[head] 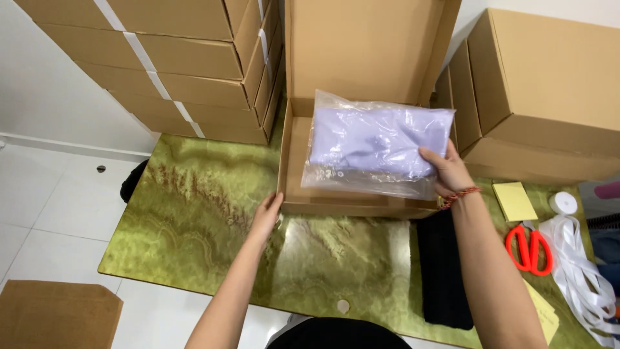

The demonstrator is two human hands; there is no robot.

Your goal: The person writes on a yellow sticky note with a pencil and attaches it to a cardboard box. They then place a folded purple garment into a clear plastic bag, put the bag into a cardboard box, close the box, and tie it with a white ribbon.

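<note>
Our open cardboard box [361, 116] hemmed by stacked boxes [194, 71] left and cartons [542, 90] right, green table [194, 213] before us open, scissors [531, 249] and ribbon [581, 271] crowding our right edge

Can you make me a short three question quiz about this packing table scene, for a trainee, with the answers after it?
1. True or false: the right hand holds a clear bag with a lilac garment over the open cardboard box.
2. What does the left hand touch?
A. the red-handled scissors
B. the box's front left corner
C. the white ribbon
3. Fill in: the yellow notepad lies on the green marbled ____.

Key
1. True; the bag is above the box, not yet lying in it.
2. B
3. table
</note>
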